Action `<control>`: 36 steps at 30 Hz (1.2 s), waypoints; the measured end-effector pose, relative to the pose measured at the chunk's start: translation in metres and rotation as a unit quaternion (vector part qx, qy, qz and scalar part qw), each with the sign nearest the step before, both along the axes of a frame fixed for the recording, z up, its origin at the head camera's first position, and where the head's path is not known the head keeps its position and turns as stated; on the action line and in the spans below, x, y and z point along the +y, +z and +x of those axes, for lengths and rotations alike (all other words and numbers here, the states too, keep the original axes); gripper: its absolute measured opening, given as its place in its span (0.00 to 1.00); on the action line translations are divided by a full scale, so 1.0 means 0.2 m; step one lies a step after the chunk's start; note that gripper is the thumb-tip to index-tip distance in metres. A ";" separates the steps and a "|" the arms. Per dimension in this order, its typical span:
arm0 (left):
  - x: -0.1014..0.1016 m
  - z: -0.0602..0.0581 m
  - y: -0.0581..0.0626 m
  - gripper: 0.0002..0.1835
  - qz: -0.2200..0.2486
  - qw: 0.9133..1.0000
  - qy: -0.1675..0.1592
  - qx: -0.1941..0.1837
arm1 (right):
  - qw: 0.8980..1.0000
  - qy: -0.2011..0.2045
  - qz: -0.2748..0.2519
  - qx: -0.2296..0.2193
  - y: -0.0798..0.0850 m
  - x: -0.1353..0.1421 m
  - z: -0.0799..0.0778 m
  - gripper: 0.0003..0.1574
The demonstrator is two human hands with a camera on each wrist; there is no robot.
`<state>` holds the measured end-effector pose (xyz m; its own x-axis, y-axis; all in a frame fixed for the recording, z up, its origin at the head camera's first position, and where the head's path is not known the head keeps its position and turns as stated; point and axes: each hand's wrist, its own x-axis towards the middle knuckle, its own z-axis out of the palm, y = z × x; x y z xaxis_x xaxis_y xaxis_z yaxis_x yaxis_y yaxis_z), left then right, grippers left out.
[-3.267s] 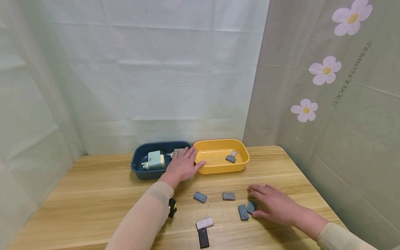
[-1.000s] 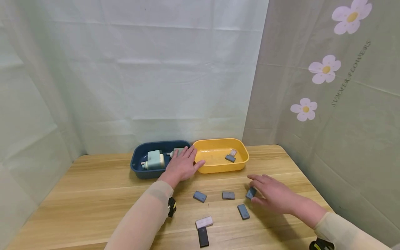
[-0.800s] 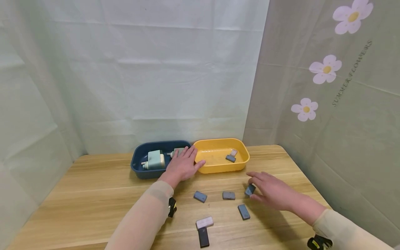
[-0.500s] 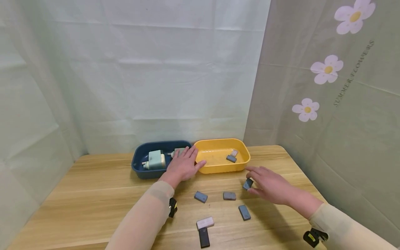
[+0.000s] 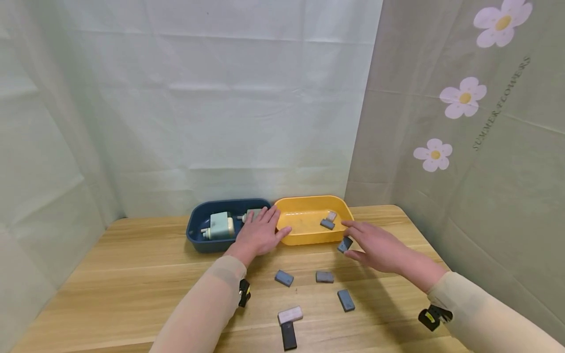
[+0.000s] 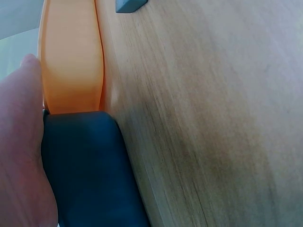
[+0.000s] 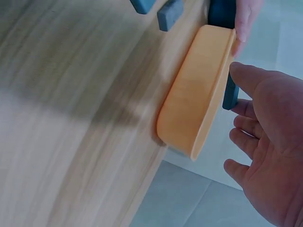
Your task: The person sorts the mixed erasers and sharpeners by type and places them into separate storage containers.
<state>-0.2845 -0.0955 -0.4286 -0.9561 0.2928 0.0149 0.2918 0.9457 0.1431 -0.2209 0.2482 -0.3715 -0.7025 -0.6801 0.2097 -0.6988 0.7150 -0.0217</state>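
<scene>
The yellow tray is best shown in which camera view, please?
The head view: it shows the yellow tray from above, with two blocks inside. The left wrist view shows only part of its outside; the right wrist view shows outer walls, not the floor.

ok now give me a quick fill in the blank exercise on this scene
The person holds a slate block in the ____ grip.
Beside the navy tray stands a ____ tray.
Inside that second tray, ____ small blocks show.
On the table, the pale block lies closest to the ____ block.
Missing words: right; yellow; two; black.
</scene>
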 end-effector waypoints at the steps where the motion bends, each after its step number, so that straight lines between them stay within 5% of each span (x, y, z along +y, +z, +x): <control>1: 0.00 0.00 0.00 0.49 0.001 1.000 0.000 0.001 | 1.000 -0.002 0.000 0.000 0.01 0.00 -0.01 0.25; 36: 0.01 0.00 0.01 0.49 -0.003 1.000 0.004 -0.005 | 0.999 -0.034 0.013 -0.011 0.11 -0.16 -0.27 0.27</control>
